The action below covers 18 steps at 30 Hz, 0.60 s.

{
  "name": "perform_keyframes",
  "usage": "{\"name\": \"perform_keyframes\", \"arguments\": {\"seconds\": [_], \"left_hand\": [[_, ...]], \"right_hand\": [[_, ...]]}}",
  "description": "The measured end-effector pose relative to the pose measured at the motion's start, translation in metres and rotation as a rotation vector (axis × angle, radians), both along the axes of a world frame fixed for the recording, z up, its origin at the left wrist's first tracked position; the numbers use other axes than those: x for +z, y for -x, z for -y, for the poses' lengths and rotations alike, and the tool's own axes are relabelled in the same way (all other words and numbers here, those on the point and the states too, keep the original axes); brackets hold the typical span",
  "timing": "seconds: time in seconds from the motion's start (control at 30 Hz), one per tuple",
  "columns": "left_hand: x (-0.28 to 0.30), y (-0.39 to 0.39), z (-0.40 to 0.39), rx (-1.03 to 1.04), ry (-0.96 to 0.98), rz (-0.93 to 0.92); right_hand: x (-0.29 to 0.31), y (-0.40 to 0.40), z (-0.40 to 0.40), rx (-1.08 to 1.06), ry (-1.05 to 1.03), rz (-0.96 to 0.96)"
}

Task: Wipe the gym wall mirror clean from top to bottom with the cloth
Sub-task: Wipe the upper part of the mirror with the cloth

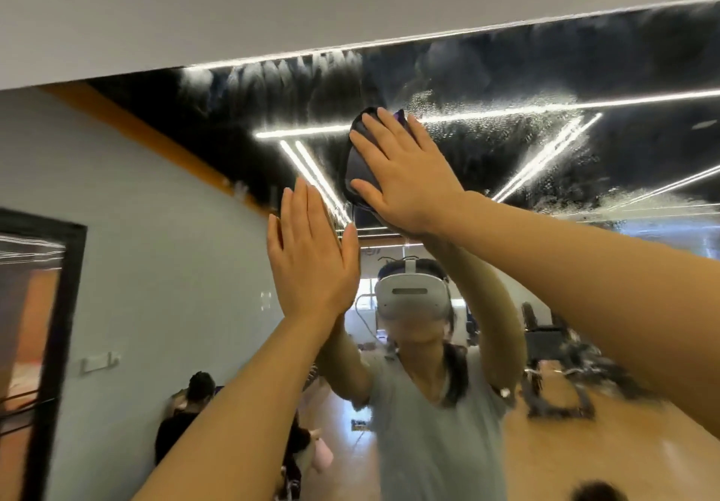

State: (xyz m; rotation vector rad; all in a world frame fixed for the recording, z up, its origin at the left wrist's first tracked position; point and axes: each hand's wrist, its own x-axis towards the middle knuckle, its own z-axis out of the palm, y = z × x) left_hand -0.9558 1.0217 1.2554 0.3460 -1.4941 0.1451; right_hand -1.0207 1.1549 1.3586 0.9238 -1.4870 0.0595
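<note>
Cloth [356,161] mostly hidden under right hand [405,177]; mirror [545,72] cut off right; reflected face blurred.

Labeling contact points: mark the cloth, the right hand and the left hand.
cloth [356,161], head view, dark fold left of the fingers.
right hand [405,173], head view, back of hand.
left hand [311,263], head view, back of hand.

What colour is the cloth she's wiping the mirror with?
Dark purple, nearly black cloth, under the right hand; head view.

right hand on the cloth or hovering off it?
Touching. In the head view the right hand lies flat, fingers straight and spread, over the dark cloth, pressing it to the mirror; no gap shows.
</note>
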Motion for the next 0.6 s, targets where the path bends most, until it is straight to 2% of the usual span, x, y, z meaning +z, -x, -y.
{"name": "perform_keyframes", "arguments": {"seconds": [0.33,0.6], "left_hand": [[0.001,0.004,0.006,-0.004,0.03,-0.029],[-0.001,0.004,0.008,0.005,0.041,-0.037]], "right_hand": [[0.032,-0.004,0.0,0.005,-0.021,0.002],[0.078,-0.007,0.003,-0.014,0.086,0.07]]}}
